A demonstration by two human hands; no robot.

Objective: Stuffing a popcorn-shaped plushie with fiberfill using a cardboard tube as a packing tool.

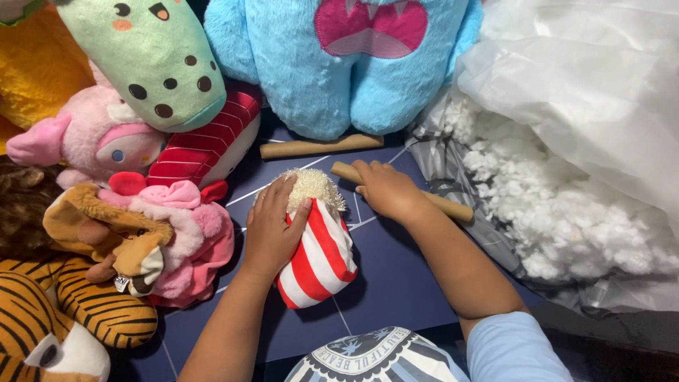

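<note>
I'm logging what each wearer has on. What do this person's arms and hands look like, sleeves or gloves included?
Both hands are bare: no gloves, rings, watch or bracelet show on the left hand or the right hand. The forearms are uncovered too. A short light-blue sleeve covers the right upper arm at the bottom edge of the view; the left arm shows no sleeve in view.

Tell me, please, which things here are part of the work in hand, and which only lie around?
In hand:
- left hand gripping the striped red-and-white toy
- right hand on a wooden stick
- white stuffing in the clear bag beside it

Lying about:
- second stick
- blue plush monster
- green spotted plush
- pink plush
- tiger plush
</note>
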